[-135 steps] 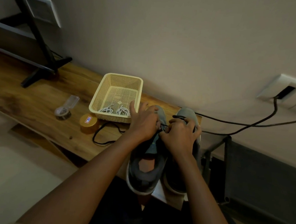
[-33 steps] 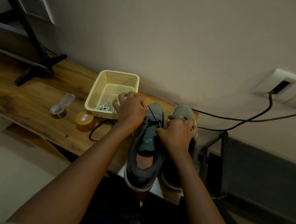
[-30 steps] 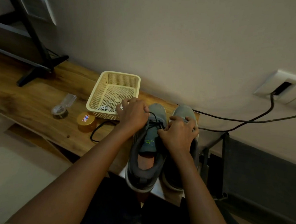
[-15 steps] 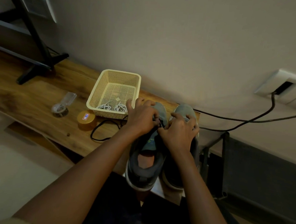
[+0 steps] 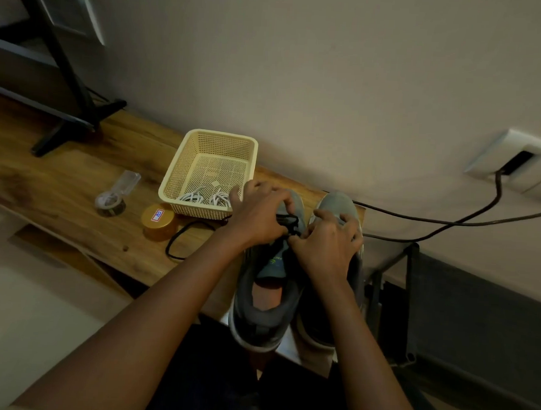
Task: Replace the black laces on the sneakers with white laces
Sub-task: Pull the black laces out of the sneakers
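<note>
Left sneaker [image 5: 264, 318] & right sneaker [image 5: 336, 202] side by side at desk [image 5: 58, 179] right end, heels past near edge. Left hand [image 5: 259, 215] grip: fingers curled, pinching black lace [image 5: 289, 220] over left sneaker's eyelets. Right hand [image 5: 327, 244] grip: thumb + forefinger pinch same lace, other fingers on right sneaker. White laces [image 5: 204, 197] in basket [image 5: 210, 135] just left, nr back edge.

Table [image 5: 58, 176], right end: left sneaker [image 5: 266, 299] beside right sneaker [image 5: 336, 202], my left hand [image 5: 256, 216] and right hand [image 5: 327, 243] atop. Basket [image 5: 182, 174] far-left of them, spare laces [image 5: 206, 197] inside. Tin [image 5: 159, 220], then tape roll [image 5: 109, 201], leftward; lace [image 5: 178, 243] between tin and left sneaker.
</note>
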`<state>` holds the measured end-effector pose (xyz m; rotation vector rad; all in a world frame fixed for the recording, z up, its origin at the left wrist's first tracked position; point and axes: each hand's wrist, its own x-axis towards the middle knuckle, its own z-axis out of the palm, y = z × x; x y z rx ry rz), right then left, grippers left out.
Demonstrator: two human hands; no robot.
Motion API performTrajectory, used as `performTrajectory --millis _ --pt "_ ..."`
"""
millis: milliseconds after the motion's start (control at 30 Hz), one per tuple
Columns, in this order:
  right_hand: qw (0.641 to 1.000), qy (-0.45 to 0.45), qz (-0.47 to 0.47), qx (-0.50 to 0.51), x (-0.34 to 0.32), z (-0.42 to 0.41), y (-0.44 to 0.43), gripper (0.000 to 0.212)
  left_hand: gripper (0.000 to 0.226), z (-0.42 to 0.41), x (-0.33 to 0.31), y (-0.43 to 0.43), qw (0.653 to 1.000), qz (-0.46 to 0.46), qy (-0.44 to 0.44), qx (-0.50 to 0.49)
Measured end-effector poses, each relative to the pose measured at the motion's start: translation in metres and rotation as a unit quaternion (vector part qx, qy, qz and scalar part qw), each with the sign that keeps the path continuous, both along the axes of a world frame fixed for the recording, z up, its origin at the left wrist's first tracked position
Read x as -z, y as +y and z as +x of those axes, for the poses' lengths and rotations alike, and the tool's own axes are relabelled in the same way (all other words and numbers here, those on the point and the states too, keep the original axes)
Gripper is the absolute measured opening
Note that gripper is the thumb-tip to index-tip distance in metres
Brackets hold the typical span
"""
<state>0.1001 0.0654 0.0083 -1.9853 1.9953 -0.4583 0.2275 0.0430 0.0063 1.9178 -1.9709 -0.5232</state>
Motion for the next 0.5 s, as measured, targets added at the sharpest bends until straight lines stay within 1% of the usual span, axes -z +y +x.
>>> performTrajectory --millis 100,233,300,367,433,500 --pt "1.000 -0.004 0.001 0.002 -0.0018 0.0000 0.0008 0.042 0.033 -0.0052 0.0005 0.0011 0.999 0.016 -0.011 0.025" --pt "1.000 -0.011 -0.004 0.003 -0.0009 0.0001 -0.0002 0.045 0.038 -0.0045 0.0034 -0.0004 0.999 0.024 -0.030 0.031" --pt "1.000 -0.007 -0.004 0.002 0.0005 -0.0003 -0.0008 0.041 0.043 -0.0038 0.0043 -0.0005 0.999 0.022 -0.027 0.027" --pt "1.000 -0.004 -0.012 0.004 0.0037 -0.0008 -0.0019 0.032 0.032 -0.0023 0.0052 -0.0017 1.000 -0.004 -0.015 0.009" --pt "0.999 -0.016 -0.023 0.015 0.0062 -0.0014 -0.0037 0.030 0.018 -0.0009 0.0059 -0.0032 0.999 -0.043 0.005 -0.015" --pt "0.999 -0.006 -0.029 0.016 0.0075 -0.0018 -0.0068 0.028 0.013 -0.0010 0.0054 -0.0047 0.997 -0.069 0.033 -0.032"
